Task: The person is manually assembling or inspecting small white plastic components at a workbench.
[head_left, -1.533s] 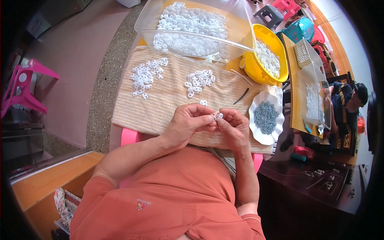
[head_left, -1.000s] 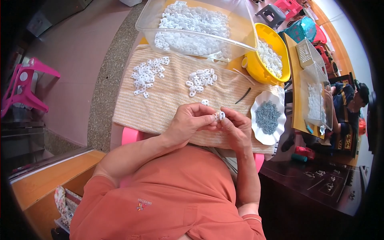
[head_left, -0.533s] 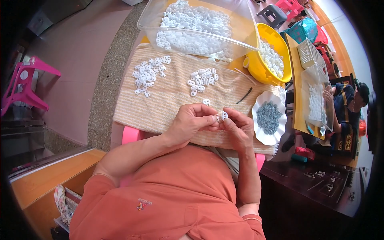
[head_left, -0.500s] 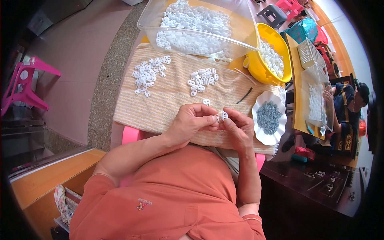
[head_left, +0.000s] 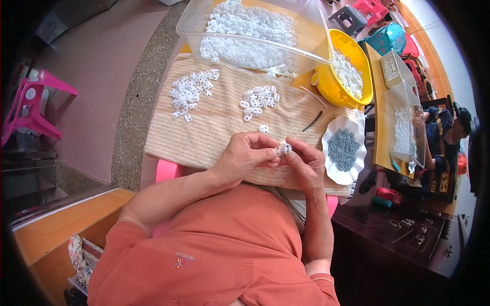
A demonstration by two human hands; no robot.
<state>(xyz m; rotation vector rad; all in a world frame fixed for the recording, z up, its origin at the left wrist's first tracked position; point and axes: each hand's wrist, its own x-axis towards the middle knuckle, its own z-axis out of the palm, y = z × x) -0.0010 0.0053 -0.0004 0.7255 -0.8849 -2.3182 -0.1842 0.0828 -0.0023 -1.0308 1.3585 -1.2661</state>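
A person in a rust-coloured shirt (head_left: 204,229) sits at a worktop spread with a striped beige towel (head_left: 204,145), both hands meeting above its near edge. The left hand (head_left: 244,154) pinches a small white piece (head_left: 279,151) between thumb and forefinger; the fingers of the right hand (head_left: 306,160) close on a white oval piece (head_left: 288,148) with holes in it. The two parts sit tip to tip, though whether they are joined cannot be told.

Just beyond the hands, a lone white piece (head_left: 263,129) lies on the towel. Farther off are two loose groups of white parts: a left pile (head_left: 188,93) of blocky pieces and a middle pile (head_left: 259,101) of ovals. To the right, a white wavy-edged dish (head_left: 340,178) holds small blue-grey bits (head_left: 343,149), with a dark strip (head_left: 312,121) near it. At the far side stand a clear bin (head_left: 306,55) and, at its right, a yellow bowl (head_left: 331,86), both loaded with white parts. A pink stool (head_left: 33,109) stands on the floor at left; at far right, another person (head_left: 443,125) sits beside a clear container (head_left: 403,153).
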